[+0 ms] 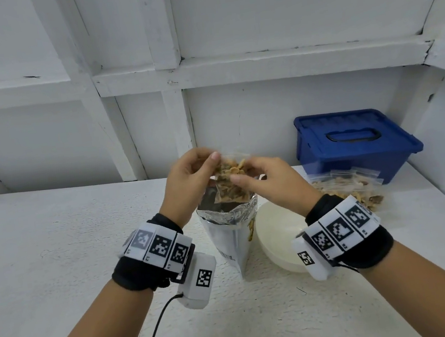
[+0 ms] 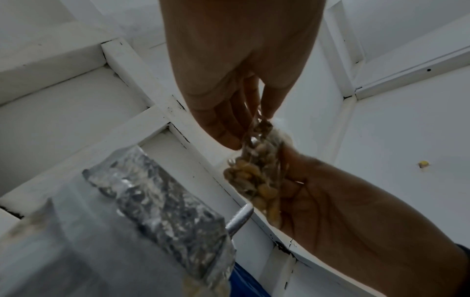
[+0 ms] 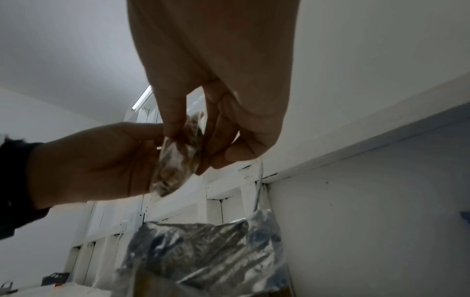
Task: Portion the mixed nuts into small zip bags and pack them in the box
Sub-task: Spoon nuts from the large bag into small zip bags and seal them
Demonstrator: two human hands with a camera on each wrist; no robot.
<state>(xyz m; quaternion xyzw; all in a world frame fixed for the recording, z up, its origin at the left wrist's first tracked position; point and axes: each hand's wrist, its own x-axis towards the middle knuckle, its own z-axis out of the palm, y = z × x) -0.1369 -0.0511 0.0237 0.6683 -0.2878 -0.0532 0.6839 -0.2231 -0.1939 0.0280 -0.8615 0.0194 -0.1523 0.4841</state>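
Item: small zip bag point(image 1: 231, 180) of mixed nuts, held above the foil pouch point(image 1: 227, 224).

Left hand point(image 1: 192, 184) and right hand point(image 1: 271, 187) each pinch its upper edge, fingers curled, bag hanging mouth-up between the grips. Closed blue box point(image 1: 355, 146) stands right of the pouch, beyond the filled bags point(image 1: 353, 190), nearer the right hand; counter point(image 1: 55, 249) beneath.

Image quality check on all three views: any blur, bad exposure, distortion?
Head: evenly lit, wall beams bowed by the wide lens, zip bag slightly motion-blurred. Left wrist: dim, left hand underexposed, foil pouch soft. Right wrist: hands backlit, bag blurred.
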